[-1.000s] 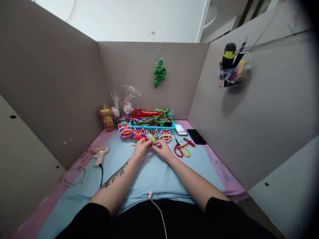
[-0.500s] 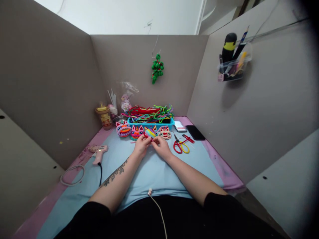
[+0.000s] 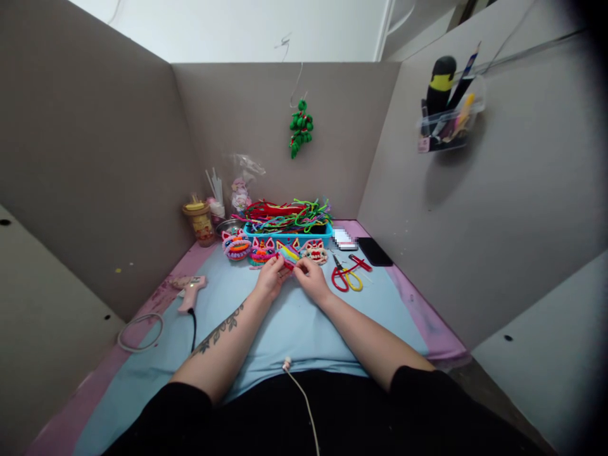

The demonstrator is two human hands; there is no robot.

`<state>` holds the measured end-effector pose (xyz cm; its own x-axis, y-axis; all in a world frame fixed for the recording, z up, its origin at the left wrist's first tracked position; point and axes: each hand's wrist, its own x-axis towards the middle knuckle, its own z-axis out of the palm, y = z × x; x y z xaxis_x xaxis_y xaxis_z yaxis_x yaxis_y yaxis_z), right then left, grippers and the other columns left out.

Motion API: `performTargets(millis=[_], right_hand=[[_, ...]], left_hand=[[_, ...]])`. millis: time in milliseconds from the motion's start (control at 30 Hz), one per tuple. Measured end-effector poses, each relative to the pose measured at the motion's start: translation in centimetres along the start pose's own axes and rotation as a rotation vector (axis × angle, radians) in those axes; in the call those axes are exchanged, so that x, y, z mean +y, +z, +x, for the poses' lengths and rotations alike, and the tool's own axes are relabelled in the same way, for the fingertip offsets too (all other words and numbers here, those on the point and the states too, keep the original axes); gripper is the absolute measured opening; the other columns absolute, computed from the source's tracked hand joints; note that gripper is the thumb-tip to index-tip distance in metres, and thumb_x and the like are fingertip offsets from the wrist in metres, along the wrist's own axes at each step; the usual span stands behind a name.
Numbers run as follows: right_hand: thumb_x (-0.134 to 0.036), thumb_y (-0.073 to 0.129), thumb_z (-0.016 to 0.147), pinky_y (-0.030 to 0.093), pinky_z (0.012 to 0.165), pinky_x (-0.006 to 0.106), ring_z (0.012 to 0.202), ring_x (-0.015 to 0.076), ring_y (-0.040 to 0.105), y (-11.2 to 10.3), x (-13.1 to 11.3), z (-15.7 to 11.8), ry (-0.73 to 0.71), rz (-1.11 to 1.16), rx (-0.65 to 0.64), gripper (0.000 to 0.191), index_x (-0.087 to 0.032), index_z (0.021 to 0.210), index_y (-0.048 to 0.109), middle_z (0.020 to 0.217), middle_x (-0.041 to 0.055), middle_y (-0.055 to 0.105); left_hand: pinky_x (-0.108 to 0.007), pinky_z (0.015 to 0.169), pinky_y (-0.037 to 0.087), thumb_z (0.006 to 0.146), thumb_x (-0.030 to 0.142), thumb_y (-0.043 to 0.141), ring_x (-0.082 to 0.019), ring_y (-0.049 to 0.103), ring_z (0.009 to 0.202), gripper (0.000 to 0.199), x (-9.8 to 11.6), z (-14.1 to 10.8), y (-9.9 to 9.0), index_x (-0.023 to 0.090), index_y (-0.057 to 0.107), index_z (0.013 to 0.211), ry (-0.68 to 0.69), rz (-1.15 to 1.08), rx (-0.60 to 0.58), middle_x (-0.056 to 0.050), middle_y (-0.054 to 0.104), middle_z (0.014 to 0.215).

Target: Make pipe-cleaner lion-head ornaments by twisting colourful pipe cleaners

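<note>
Between my hands is a small striped piece of fuzzy pipe cleaners (image 3: pixel 289 254) in yellow, light blue, purple and red. My left hand (image 3: pixel 270 277) is closed around its left side. At its lower right edge, my right hand (image 3: pixel 310 280) pinches the piece with fingers together; the exact strand is too small to tell. Just behind stand several pipe-cleaner animal heads: a purple and orange one (image 3: pixel 236 245), a pink one (image 3: pixel 262 251) and a cream one with red (image 3: pixel 314 251). Another, partly hidden by the piece, sits between them.
A blue tray (image 3: pixel 327 237) heaped with pipe cleaners (image 3: pixel 285 215) stands at the back. Scissors (image 3: pixel 346 278), a red cutter (image 3: pixel 360 263) and a black phone (image 3: pixel 375 251) lie right. On the left are a pink glue gun (image 3: pixel 191 294), its cord and a cup (image 3: pixel 200 225).
My right hand has shifted slightly right, away from my left, and the striped piece has turned a little, showing more red at its lower edge. The camera view has moved slightly.
</note>
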<state>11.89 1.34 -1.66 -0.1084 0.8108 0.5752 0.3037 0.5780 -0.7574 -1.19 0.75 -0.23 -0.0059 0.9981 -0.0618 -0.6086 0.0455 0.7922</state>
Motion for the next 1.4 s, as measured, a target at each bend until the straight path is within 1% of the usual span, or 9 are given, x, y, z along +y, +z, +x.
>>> performTargets(millis=[167, 467, 567, 633, 700, 767, 867, 1100, 1400], right_hand=[[-0.019, 0.048, 0.076, 0.038, 0.061, 0.025, 0.064, 0.0135, 0.047, 0.1, 0.3, 0.1, -0.037, -0.015, -0.004, 0.01, -0.019, 0.066, 0.05, 0.067, -0.0011, 0.05], [-0.022, 0.051, 0.076, 0.04, 0.061, 0.026, 0.066, 0.0141, 0.048, 0.0, 0.2, 0.1, -0.003, 0.009, -0.012, 0.009, -0.019, 0.068, 0.051, 0.07, -0.0001, 0.051], [-0.029, 0.054, 0.077, 0.044, 0.068, 0.028, 0.074, 0.0157, 0.052, -0.3, 0.2, 0.4, 0.041, 0.102, 0.06, 0.01, -0.02, 0.08, 0.054, 0.079, 0.002, 0.054], [-0.033, 0.057, 0.075, 0.047, 0.074, 0.03, 0.085, 0.0175, 0.055, -0.6, 0.4, 0.7, 0.092, 0.225, 0.092, 0.025, -0.021, 0.097, 0.054, 0.095, 0.0051, 0.057], [-0.034, 0.058, 0.074, 0.048, 0.079, 0.032, 0.097, 0.0194, 0.056, -0.9, 0.6, 1.0, 0.146, 0.363, 0.044, 0.04, -0.023, 0.111, 0.05, 0.111, 0.0073, 0.055], [-0.035, 0.059, 0.074, 0.049, 0.08, 0.033, 0.102, 0.0208, 0.056, -1.2, 0.8, 1.2, 0.194, 0.459, -0.054, 0.047, -0.025, 0.118, 0.049, 0.119, 0.0072, 0.054], [-0.036, 0.06, 0.073, 0.049, 0.081, 0.033, 0.103, 0.0211, 0.057, -1.4, 0.8, 1.2, 0.214, 0.507, -0.137, 0.047, -0.025, 0.119, 0.052, 0.121, 0.0054, 0.056], [-0.033, 0.064, 0.071, 0.046, 0.088, 0.033, 0.102, 0.019, 0.057, -1.3, 0.7, 1.1, 0.176, 0.51, -0.115, 0.044, -0.025, 0.114, 0.055, 0.117, 0.0037, 0.058], [-0.034, 0.064, 0.073, 0.045, 0.09, 0.035, 0.101, 0.0188, 0.058, -1.0, 1.4, 0.9, 0.14, 0.447, -0.098, 0.045, -0.024, 0.115, 0.053, 0.116, 0.0051, 0.058]], left_hand=[[-0.023, 0.064, 0.046, 0.058, 0.035, 0.079, -0.011, 0.061, 0.06, 0.035, -0.1, 0.0, 0.3, 0.016, 0.053, 0.071, 0.069, 0.026, 0.053, 0.0, 0.064, 0.066], [-0.023, 0.064, 0.044, 0.053, 0.031, 0.081, -0.01, 0.058, 0.059, 0.037, 0.0, 0.0, 0.0, 0.015, 0.058, 0.077, 0.097, 0.108, 0.037, 0.0, 0.064, 0.066], [-0.024, 0.064, 0.044, 0.054, 0.032, 0.08, -0.01, 0.058, 0.058, 0.035, 0.3, -0.1, 0.1, 0.014, 0.061, 0.077, 0.088, 0.132, 0.024, -0.001, 0.065, 0.066], [-0.024, 0.063, 0.044, 0.057, 0.032, 0.079, -0.01, 0.058, 0.057, 0.032, 0.5, -0.3, 0.2, 0.014, 0.063, 0.078, 0.045, 0.147, -0.046, -0.001, 0.065, 0.066], [-0.023, 0.062, 0.044, 0.059, 0.031, 0.078, -0.011, 0.059, 0.058, 0.031, 0.7, -0.4, 0.2, 0.014, 0.065, 0.082, -0.005, 0.157, -0.114, -0.003, 0.067, 0.07], [-0.023, 0.063, 0.044, 0.06, 0.031, 0.078, -0.011, 0.06, 0.061, 0.033, 0.8, -0.5, 0.1, 0.014, 0.066, 0.086, -0.031, 0.16, -0.134, -0.004, 0.068, 0.074], [-0.024, 0.064, 0.045, 0.06, 0.03, 0.078, -0.013, 0.062, 0.065, 0.035, 0.8, -0.5, -0.1, 0.015, 0.067, 0.09, -0.027, 0.176, -0.123, -0.005, 0.069, 0.079], [-0.027, 0.071, 0.047, 0.058, 0.027, 0.08, -0.015, 0.064, 0.075, 0.042, 0.8, -0.5, -0.2, 0.016, 0.067, 0.096, -0.013, 0.154, -0.123, -0.007, 0.069, 0.09], [-0.028, 0.068, 0.048, 0.052, 0.025, 0.083, -0.015, 0.064, 0.068, 0.052, 0.2, -0.1, -0.6, 0.014, 0.062, 0.098, -0.004, 0.123, -0.025, -0.005, 0.069, 0.079]])
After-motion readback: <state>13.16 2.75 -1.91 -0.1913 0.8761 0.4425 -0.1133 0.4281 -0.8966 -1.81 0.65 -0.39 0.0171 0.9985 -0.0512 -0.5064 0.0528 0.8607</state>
